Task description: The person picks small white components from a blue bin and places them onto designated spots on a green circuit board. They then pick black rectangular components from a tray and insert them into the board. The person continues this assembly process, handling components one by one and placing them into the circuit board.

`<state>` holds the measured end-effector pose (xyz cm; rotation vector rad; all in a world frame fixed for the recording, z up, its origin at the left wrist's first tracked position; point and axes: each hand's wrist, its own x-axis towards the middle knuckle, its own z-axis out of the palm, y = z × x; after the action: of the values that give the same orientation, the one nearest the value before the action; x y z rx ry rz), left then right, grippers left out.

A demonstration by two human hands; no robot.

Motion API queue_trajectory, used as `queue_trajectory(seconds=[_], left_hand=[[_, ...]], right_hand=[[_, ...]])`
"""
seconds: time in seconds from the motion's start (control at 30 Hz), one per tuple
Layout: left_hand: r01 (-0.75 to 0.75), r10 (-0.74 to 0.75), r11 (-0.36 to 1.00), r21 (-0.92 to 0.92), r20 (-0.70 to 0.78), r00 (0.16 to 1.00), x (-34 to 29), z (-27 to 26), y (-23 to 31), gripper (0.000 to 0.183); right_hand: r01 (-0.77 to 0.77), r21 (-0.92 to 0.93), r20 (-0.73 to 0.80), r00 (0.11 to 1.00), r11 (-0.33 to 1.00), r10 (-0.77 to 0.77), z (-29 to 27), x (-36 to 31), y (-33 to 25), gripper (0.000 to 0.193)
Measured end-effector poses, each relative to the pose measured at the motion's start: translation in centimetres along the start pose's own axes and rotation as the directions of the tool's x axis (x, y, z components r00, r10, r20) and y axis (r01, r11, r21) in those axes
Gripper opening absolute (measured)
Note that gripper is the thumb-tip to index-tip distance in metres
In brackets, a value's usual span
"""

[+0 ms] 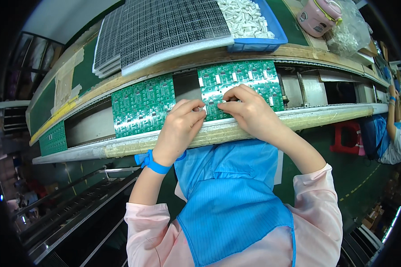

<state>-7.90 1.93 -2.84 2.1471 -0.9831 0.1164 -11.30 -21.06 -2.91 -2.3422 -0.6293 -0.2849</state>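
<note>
In front of me a green circuit board panel (217, 95) lies on the rails of a conveyor, with several small white connectors standing along its far rows. My left hand (181, 123) is closed in a pinch at the panel's left edge, a small white connector (204, 108) at its fingertips. Over the middle of the same panel my right hand (254, 112) pinches another white connector (223, 102), mostly covered by the fingers. A blue wrist strap (158, 165) circles my left wrist. Farther left lies a second green panel (142, 107) with no white connectors visible on it.
Beyond the conveyor, a blue bin (258, 43) holds many loose white connectors. Stacked foam sheets of black parts (169, 38) sit beside it. A pink container (318, 18) stands at the far right. Another green panel (53, 139) lies far left. The near rail (133, 149) runs below my wrists.
</note>
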Motion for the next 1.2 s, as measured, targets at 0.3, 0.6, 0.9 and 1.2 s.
queue_trajectory(seconds=[0.3,0.6,0.9,1.2], left_hand=[[-0.062,0.057,0.996,0.059,0.091,0.994,0.7,-0.7,0.4,0.015],[-0.038,0.034,0.997,0.062,0.065,0.997,0.3,-0.5,0.6,0.016],[-0.031,0.029,0.999,0.029,0.062,0.998,0.2,-0.3,0.2,0.014],[-0.092,0.067,0.986,0.136,0.176,0.982,1.3,-1.1,0.7,0.014]], right_hand=[[-0.121,0.249,-0.083,0.986,0.961,0.146,-1.1,0.2,0.3,0.015],[-0.082,0.184,-0.055,0.994,0.98,0.094,-1.1,0.5,0.8,0.016],[-0.168,0.186,-0.001,0.985,0.968,0.171,-1.0,0.3,0.6,0.022],[-0.245,0.231,0.048,0.969,0.942,0.24,-1.0,0.2,0.3,0.022]])
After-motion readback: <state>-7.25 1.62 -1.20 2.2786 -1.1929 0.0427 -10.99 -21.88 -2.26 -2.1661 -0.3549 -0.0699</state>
